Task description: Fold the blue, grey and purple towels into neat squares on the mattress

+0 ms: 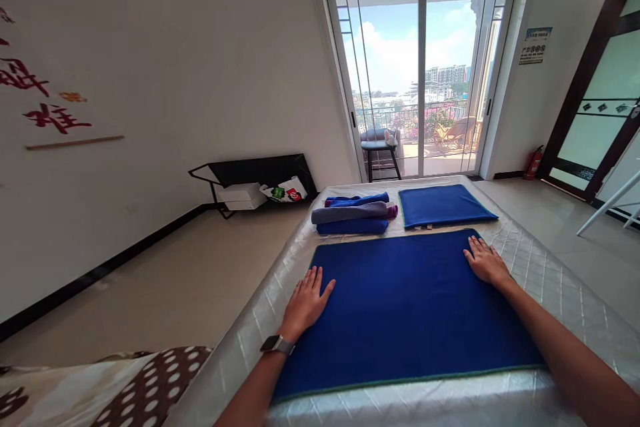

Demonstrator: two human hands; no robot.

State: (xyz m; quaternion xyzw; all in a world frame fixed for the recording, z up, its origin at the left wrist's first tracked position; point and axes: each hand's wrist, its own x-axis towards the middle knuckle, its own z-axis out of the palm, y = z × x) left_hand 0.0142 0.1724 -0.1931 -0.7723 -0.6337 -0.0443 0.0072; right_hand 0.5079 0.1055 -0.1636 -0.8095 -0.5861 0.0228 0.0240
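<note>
Across the quilted mattress point(550, 280) lies rectangular blue cloth point(400, 313).

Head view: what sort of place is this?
Probably a bedroom, perhaps in a guesthouse: a quilted mattress lies in the foreground, a sliding glass door gives onto a balcony with a lounge chair, and a fire extinguisher stands by a dark-framed door.
</note>
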